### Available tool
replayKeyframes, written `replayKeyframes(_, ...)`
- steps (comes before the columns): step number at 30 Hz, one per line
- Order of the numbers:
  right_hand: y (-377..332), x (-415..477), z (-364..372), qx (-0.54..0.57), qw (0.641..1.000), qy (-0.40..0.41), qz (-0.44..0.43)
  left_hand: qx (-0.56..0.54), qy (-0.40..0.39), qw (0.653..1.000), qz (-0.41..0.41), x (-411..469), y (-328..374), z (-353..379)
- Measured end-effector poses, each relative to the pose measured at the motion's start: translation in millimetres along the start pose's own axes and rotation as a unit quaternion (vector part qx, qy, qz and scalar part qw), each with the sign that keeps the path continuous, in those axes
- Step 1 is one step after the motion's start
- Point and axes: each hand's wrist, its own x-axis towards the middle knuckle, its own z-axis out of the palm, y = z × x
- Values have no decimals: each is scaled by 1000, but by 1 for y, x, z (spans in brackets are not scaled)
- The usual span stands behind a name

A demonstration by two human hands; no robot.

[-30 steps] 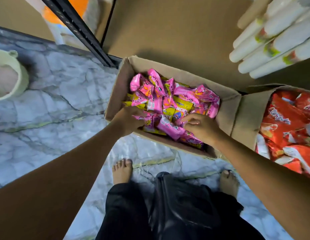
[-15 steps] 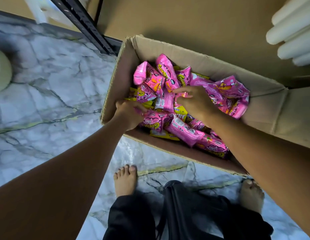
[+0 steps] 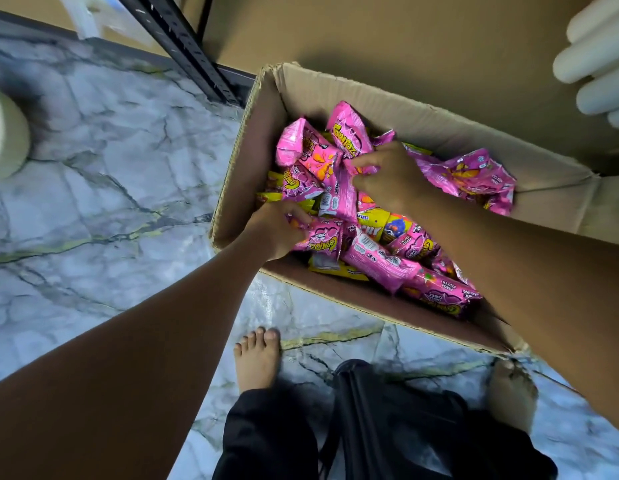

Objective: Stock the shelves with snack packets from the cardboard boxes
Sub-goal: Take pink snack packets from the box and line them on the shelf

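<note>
An open cardboard box [image 3: 436, 128] sits on the marble floor, filled with several pink snack packets [image 3: 474, 174] and some yellow ones [image 3: 377, 220]. My left hand [image 3: 273, 230] is inside the box at its near left side, fingers curled round a pink packet [image 3: 323, 242]. My right hand [image 3: 387, 174] reaches deeper into the middle of the box and pinches the end of another pink packet [image 3: 339, 195].
A black shelf upright [image 3: 183, 43] rises behind the box's left corner, with a brown shelf board [image 3: 387, 39] behind. White tubes [image 3: 595, 60] lie at the top right. A pale round container [image 3: 5, 133] stands at the left edge. My bare feet [image 3: 257, 358] stand on the marble floor [image 3: 103, 174].
My right hand has moved from the near side of the box to the packets in its middle. My left hand has stayed at the near left side on its packet. The view has closed in on the box.
</note>
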Motion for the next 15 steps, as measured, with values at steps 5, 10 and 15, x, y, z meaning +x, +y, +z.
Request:
replayKeyframes(5,-8,-36,-28,53,997,62,8,-61,16,998,23,-27,12,-9)
replayKeyframes(10,-25,-83,-72,67,996,57,-20,-136,71,987,37,-76,42,-25)
replayKeyframes(15,-67,-132,-129,46,995,69,-47,-161,117,977,80,-140,93,-57)
